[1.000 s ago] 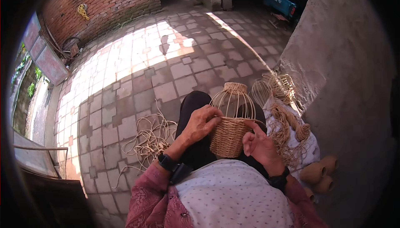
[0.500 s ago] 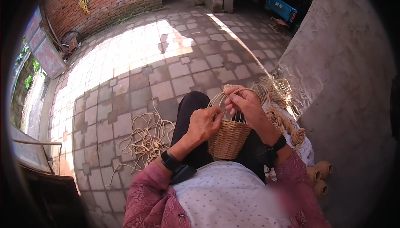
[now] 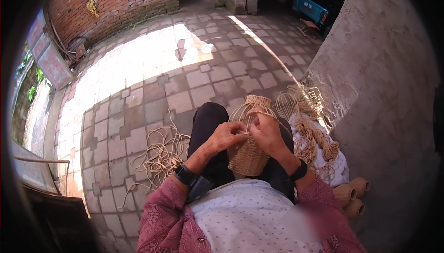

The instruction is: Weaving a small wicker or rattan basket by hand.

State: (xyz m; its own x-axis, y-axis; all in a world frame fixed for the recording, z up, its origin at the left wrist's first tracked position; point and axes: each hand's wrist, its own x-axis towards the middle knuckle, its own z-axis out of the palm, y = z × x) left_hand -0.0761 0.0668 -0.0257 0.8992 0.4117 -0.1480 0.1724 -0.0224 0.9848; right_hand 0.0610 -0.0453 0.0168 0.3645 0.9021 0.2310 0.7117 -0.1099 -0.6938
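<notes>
A partly woven tan basket [image 3: 249, 158] rests between my knees. Its lower wall is closely woven, bare ribs curve up above it, and a woven neck [image 3: 258, 100] tops the ribs. My left hand [image 3: 226, 136] pinches the upper woven edge from the left, fingertips against the ribs. On the other side my right hand [image 3: 268, 136] is closed, thumb and fingers meeting my left fingertips at that edge. A twisted straw cord [image 3: 270, 115] runs over its knuckles and appears held in it. The exact grip is hidden behind the fingers.
Loose cord [image 3: 162, 156] lies tangled on the paving left of my leg. At my right are cord bundles [image 3: 312, 135] on white cloth [image 3: 341, 165], a frame of bare ribs [image 3: 287, 102], and several small woven vessels [image 3: 355, 193] beside the grey wall [image 3: 393, 114].
My right hand has come down from above the ribs to the woven edge, bringing the cord. My left fingers have shifted slightly toward it, and the neck is now uncovered.
</notes>
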